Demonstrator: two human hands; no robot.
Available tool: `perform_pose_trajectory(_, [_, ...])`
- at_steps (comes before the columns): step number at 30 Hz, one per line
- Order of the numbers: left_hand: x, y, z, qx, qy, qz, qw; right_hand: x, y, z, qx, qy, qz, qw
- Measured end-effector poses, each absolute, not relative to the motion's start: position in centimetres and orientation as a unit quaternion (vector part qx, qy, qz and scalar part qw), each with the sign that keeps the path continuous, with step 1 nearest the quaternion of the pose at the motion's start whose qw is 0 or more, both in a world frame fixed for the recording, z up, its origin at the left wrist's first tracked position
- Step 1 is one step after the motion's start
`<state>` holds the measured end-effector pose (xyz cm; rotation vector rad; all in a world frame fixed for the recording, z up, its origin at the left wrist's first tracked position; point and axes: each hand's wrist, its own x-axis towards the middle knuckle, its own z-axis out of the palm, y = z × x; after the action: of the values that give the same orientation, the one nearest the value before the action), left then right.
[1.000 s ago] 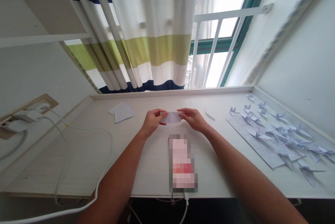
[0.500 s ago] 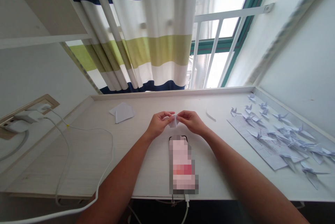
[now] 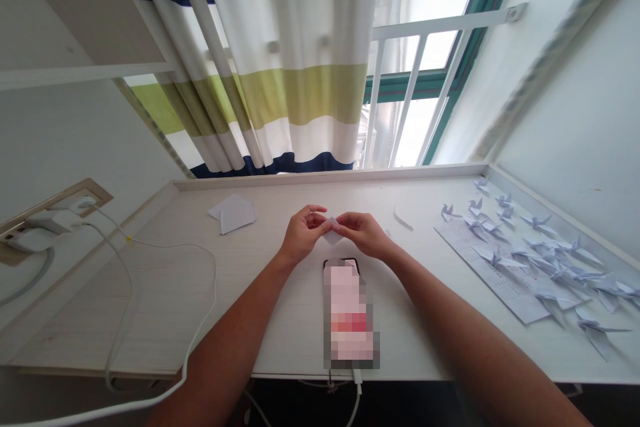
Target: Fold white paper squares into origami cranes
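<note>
A small piece of folded white paper [image 3: 332, 234] is pinched between my left hand [image 3: 304, 235] and my right hand [image 3: 363, 234], just above the table. Both hands' fingertips meet around it and hide most of it. Directly below my hands, a phone [image 3: 350, 314] lies on the white table [image 3: 165, 300], its screen pixelated and a white cable running from its lower end. Further left lies a loose pair of white paper sheets [image 3: 233, 214]. A thin paper strip [image 3: 403, 218] rests to the right of my right hand.
Several folded paper cranes [image 3: 540, 260] are spread over a printed sheet [image 3: 490, 267] at the right end of the table. A white charger [image 3: 50, 222] sits in a wall socket at the left, its cable looping across the table. A raised lip edges the table's far side.
The paper has gone from a flat strip held between both hands to a smaller folded piece. My hands have moved closer together, and the fingers now close around it.
</note>
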<state>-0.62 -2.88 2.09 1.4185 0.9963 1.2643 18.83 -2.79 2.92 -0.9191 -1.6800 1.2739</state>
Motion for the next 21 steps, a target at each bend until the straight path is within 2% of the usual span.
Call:
perform_pose_trajectory(8, [-0.92, -2.85, 1.91, 0.585, 0.417, 0.472, 0.511, 18.81, -2.43, 2.4, -0.402, -0.644, 0.493, 0.426])
perform_pose_trajectory(16, [-0.53, -3.05, 2.04, 0.568, 0.427, 0.496, 0.499, 18.91, -2.4, 2.42, -0.392, -0.624, 0.53, 0.419])
perform_pose_trajectory(21, [-0.72, -3.42, 2.61, 0.545, 0.416, 0.452, 0.57, 18.94, -2.37, 2.56, -0.401, -0.61, 0.511, 0.454])
